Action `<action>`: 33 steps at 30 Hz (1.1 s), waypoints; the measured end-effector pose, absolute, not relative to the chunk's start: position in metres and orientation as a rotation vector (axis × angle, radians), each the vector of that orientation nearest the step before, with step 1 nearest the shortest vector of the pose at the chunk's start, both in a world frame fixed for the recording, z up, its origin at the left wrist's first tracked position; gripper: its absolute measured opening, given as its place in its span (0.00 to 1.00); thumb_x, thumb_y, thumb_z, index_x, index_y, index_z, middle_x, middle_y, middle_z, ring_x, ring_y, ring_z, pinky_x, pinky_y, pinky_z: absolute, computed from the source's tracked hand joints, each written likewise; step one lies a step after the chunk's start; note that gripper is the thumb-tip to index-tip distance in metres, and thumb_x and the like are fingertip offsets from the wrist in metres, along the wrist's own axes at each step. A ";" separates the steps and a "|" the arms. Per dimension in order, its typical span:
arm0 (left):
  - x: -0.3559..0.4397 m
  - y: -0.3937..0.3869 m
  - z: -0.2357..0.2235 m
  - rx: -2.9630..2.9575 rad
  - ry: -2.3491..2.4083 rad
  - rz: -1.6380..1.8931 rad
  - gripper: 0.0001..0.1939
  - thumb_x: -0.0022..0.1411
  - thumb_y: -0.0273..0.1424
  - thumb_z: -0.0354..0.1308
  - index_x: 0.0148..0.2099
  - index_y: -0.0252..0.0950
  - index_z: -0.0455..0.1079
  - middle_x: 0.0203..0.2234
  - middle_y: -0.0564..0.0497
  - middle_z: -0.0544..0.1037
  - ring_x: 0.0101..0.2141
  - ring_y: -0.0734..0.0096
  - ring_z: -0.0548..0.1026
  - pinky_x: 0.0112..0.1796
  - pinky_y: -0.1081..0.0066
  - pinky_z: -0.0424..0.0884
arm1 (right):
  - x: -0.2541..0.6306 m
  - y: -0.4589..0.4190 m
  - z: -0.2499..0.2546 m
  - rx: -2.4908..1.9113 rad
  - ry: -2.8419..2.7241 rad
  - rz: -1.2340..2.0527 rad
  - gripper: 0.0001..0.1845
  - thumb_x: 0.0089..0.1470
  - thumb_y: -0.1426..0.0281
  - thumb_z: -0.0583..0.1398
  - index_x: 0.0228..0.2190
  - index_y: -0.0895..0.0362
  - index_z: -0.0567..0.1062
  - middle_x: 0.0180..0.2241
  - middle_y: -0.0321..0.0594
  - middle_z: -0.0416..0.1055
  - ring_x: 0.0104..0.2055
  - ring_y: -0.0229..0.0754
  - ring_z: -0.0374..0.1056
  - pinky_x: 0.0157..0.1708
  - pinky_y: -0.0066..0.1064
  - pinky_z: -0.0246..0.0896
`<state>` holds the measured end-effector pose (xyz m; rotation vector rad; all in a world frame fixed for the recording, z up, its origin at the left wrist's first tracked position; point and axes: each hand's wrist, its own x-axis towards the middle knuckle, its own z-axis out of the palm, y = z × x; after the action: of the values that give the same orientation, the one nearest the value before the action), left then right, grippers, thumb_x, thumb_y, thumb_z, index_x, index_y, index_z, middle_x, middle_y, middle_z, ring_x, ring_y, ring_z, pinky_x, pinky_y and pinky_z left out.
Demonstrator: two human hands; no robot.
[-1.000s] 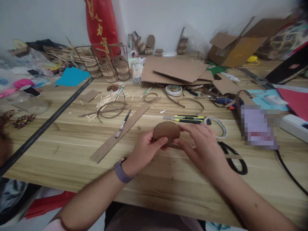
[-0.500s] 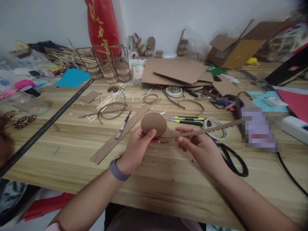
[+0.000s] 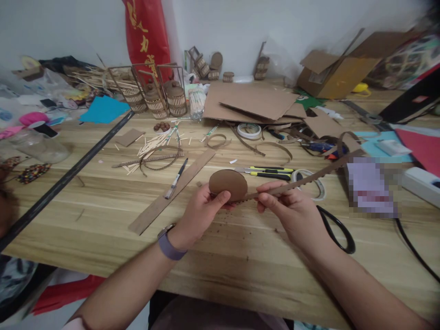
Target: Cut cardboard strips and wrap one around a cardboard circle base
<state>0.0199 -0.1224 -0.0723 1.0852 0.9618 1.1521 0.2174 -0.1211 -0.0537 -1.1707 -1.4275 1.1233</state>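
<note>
My left hand (image 3: 204, 208) is closed on a round cardboard disc (image 3: 228, 184), its thumb lying on the near face and its fingers underneath. My right hand (image 3: 287, 206) pinches a long, narrow cardboard strip (image 3: 309, 176) between thumb and fingers. One end of the strip reaches the disc's lower right edge; the other runs up to the right in a curl. Small notches show along the strip's lower edge. Whether the strip is stuck to the disc I cannot tell. Black-handled scissors (image 3: 338, 229) lie partly hidden behind my right wrist.
Yellow-and-black cutters (image 3: 271, 173) and a tape roll (image 3: 318, 189) lie beyond my right hand. A pen (image 3: 177, 178) rests on a flat cardboard strip (image 3: 147, 215) at left. Behind are small stick-sided baskets (image 3: 177, 101), cardboard sheets (image 3: 254, 101), and an opened box (image 3: 340, 68).
The disc has shifted slightly right and down and is tilted flatter. My right hand has moved a little right, and the strip now slopes more steeply upward.
</note>
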 end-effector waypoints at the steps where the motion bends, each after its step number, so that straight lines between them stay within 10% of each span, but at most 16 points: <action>1: 0.020 -0.122 -0.073 1.093 0.966 1.144 0.19 0.57 0.42 0.67 0.44 0.33 0.74 0.37 0.47 0.81 0.33 0.68 0.78 0.34 0.70 0.77 | 0.218 -0.121 -0.054 -1.167 -1.431 1.122 0.20 0.48 0.51 0.68 0.32 0.54 0.77 0.20 0.34 0.72 0.24 0.39 0.70 0.25 0.30 0.67; 33: 0.016 -0.120 -0.069 1.111 0.981 1.106 0.20 0.57 0.44 0.65 0.44 0.33 0.74 0.40 0.46 0.81 0.37 0.64 0.78 0.36 0.68 0.76 | 0.219 -0.121 -0.049 -1.231 -1.473 1.106 0.22 0.46 0.47 0.67 0.30 0.52 0.75 0.20 0.34 0.72 0.24 0.41 0.70 0.25 0.32 0.66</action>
<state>0.0163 -0.1201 -0.0690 1.1109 0.9809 1.1064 0.2192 -0.1214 -0.0493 -1.2306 -1.4728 1.1058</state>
